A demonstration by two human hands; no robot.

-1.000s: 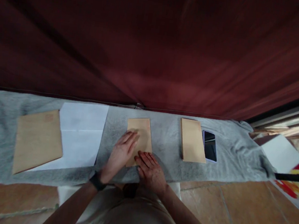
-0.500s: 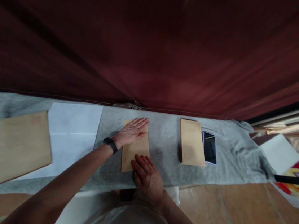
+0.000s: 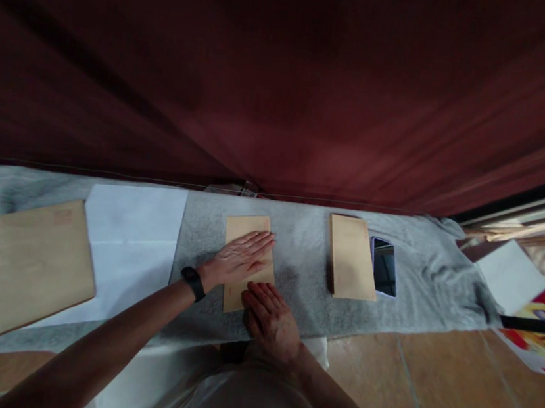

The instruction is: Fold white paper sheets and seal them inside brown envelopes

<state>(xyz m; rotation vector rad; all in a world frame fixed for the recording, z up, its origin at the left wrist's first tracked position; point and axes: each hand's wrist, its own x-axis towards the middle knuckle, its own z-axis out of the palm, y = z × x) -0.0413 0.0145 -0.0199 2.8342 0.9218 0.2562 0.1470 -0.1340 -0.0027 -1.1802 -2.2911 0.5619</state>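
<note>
A brown paper envelope [image 3: 248, 226] lies flat on the grey cloth in front of me, its upper edge showing beyond my fingers. My left hand [image 3: 240, 257], with a black band on the wrist, rests flat across its middle, fingers stretched toward the right edge. Lower down, my right hand [image 3: 272, 320] lies with its fingers out over the envelope's bottom right corner. Both palms are hidden from above. Neither hand is wrapped round anything.
To the right lie a stack of brown envelopes [image 3: 352, 259] and a phone [image 3: 384, 267]. Larger brown envelopes [image 3: 44, 265] overlap white paper [image 3: 137, 234] at left. A dark red panel [image 3: 285, 100] rises behind the grey cloth [image 3: 303, 234]. A white box [image 3: 512, 276] stands far right.
My left hand has slid down the envelope toward me, from near its top to its middle, uncovering the upper edge. My right hand has stayed almost in place.
</note>
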